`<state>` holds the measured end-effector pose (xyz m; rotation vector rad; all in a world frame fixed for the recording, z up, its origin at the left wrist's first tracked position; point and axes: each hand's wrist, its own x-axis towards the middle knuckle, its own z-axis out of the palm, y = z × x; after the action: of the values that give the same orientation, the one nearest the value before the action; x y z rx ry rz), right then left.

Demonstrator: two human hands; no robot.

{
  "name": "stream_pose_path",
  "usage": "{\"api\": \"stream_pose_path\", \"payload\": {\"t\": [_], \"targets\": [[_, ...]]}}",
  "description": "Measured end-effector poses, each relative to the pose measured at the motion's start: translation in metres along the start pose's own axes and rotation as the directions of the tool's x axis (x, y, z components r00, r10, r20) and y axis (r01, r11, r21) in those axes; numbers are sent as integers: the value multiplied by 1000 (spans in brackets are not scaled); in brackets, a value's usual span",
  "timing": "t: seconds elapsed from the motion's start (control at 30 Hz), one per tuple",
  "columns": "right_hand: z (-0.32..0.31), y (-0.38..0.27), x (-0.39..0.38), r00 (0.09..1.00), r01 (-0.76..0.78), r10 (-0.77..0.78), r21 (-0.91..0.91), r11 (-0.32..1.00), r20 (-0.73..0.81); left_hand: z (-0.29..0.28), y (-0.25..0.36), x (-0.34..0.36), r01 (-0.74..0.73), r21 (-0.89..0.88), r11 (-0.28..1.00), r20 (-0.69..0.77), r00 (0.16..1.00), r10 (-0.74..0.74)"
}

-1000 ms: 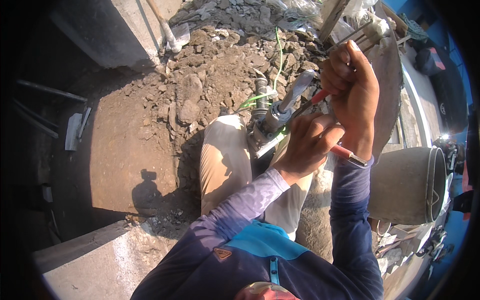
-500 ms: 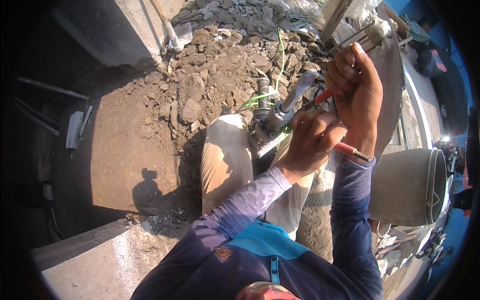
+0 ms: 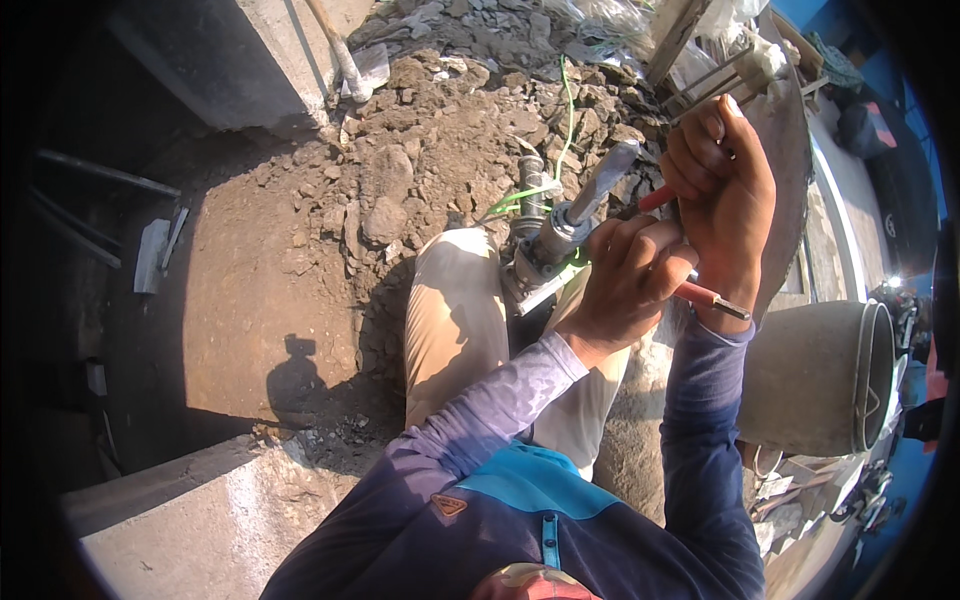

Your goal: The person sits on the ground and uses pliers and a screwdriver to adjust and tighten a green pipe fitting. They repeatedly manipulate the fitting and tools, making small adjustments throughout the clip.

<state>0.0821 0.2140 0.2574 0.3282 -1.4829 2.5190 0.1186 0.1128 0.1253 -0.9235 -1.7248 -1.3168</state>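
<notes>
My left hand [image 3: 637, 272] is closed around a red-handled tool [image 3: 700, 294], whose flat metal end sticks out toward my right wrist. Just above and to the right, my right hand [image 3: 722, 178] is a curled fist with the wrist bent, gripping a second red handle [image 3: 656, 199]; its working end is hidden behind my left hand. I cannot tell whether the two red parts belong to one tool. Between my knees stands a grey metal power tool [image 3: 556, 242], with a thick steel bit [image 3: 606, 176] slanting up to the right beside my left hand's knuckles.
Broken soil and rubble [image 3: 385, 215] spread ahead, with a green cord [image 3: 568, 110] across them. A concrete block [image 3: 290, 50] and a wooden-handled tool [image 3: 340, 50] stand at the far left. On the right sits a grey bucket [image 3: 805, 375]. Another concrete ledge [image 3: 200, 520] is at lower left.
Both hands have shifted slightly to the right, still gripping the red handles. The dark metal beside the upper red handle shows less now. The power tool stays between my knees.
</notes>
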Motion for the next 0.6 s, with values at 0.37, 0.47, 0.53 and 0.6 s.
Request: {"api": "stream_pose_path", "payload": {"t": [0.37,0.47,0.53,0.6], "targets": [[5,-5,-8,997,11,-14,-46,999,-78,-1,2,4,0,69,998,-26,1000,1],[2,-5,-7,999,11,-13,-32,999,-52,-1,1,3,-3,76,997,-22,1000,5],[5,-5,-10,997,12,-15,-35,999,-76,-1,-2,1,2,26,1000,2,1000,-2],[7,-6,-13,996,14,-17,-40,999,-85,0,0,5,-5,-10,1000,-95,995,4]]}}
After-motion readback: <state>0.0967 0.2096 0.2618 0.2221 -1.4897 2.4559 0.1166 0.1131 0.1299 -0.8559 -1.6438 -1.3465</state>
